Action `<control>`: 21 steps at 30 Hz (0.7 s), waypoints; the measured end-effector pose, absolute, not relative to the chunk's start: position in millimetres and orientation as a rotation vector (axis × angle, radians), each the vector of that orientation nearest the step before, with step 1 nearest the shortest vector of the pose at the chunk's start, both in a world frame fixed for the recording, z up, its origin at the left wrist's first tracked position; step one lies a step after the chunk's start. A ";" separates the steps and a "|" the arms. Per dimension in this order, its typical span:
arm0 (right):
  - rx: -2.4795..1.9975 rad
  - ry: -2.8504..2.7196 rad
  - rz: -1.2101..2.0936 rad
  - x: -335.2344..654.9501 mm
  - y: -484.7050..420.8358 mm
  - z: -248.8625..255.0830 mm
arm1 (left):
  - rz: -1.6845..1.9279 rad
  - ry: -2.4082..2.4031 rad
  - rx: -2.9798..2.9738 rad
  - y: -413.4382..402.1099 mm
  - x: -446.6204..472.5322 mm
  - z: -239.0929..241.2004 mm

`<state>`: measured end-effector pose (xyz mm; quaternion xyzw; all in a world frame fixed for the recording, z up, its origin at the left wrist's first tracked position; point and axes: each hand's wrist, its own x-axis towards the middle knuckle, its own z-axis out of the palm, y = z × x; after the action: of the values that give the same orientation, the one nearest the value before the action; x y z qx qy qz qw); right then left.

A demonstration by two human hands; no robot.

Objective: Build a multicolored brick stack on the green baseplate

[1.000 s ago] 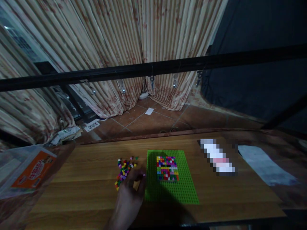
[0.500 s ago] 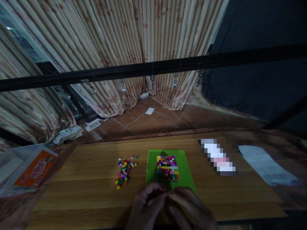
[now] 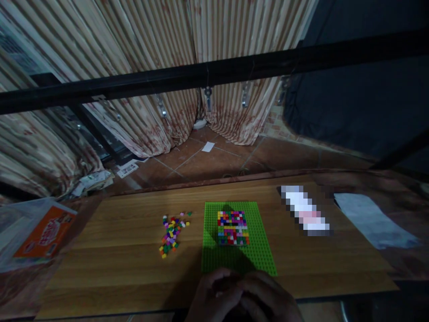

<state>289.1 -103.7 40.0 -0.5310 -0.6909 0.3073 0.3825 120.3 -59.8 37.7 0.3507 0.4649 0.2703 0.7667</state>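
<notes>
A green studded baseplate [image 3: 258,259] lies on the wooden table [image 3: 110,268], with a block of small multicoloured bricks [image 3: 233,227] pressed onto its upper middle. A loose heap of tiny coloured bricks [image 3: 172,233] lies to its left. My left hand [image 3: 214,298] and my right hand [image 3: 268,300] meet at the table's near edge, just below the baseplate. Their fingers are curled together. Whatever they hold is too small and dark to name.
A clear bag with an orange label [image 3: 36,235] sits at the table's left end. A white strip [image 3: 304,210] and a pale sheet [image 3: 372,219] lie to the right. A black bar [image 3: 214,74] crosses above; curtains [image 3: 140,49] and tiled floor [image 3: 214,161] lie beyond.
My left hand left the loose bricks and came right to join my right hand. Both hands then drew back toward me, off the baseplate's lower edge. The view tilted slightly.
</notes>
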 end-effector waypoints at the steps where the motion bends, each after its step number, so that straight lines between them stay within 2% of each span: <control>1: -1.363 -1.766 0.807 289.0 -102.9 41.5 | 0.598 1.034 0.775 -61.0 119.7 37.6; 21: -1.509 -1.620 0.598 291.1 -98.3 15.8 | 0.546 1.090 1.093 -46.6 115.5 34.5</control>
<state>291.1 -98.3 15.8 -0.5996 -0.6438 0.2377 0.4117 115.5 -46.6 34.5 0.4877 0.4861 0.2434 0.6831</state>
